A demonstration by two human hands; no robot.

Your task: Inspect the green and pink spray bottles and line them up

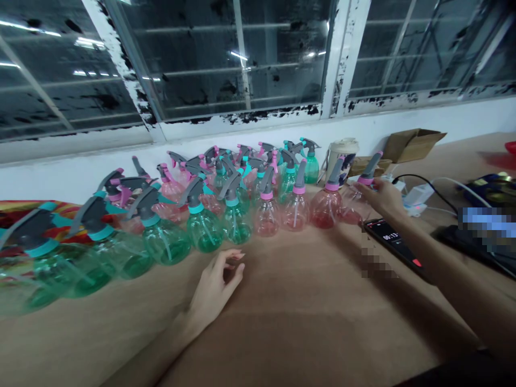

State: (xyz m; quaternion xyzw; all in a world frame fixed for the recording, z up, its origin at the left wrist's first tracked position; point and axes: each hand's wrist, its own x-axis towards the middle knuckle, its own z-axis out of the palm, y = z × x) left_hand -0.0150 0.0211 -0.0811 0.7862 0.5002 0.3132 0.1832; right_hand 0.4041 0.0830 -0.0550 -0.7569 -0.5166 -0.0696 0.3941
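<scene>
The end pink spray bottle [350,214] is sitting just beyond and left of the phone [395,247]; base contact with the table [282,301] is unclear. The right hand [386,198] is pinching its collar with nearly closed fingers. Caution: this high grip is leaving the round body free to swing, so a sideways pull could topple the adjacent pink bottle [324,210]. The right forearm is crossing the phone; lowering it could shift the phone. Beyond and right of the phone, the white plug block [419,194] is lying close enough to be bumped. Well left of the phone, the left hand [212,293] is holding nothing, fingers half-open; a forward swing could knock the green bottles [205,234].
</scene>
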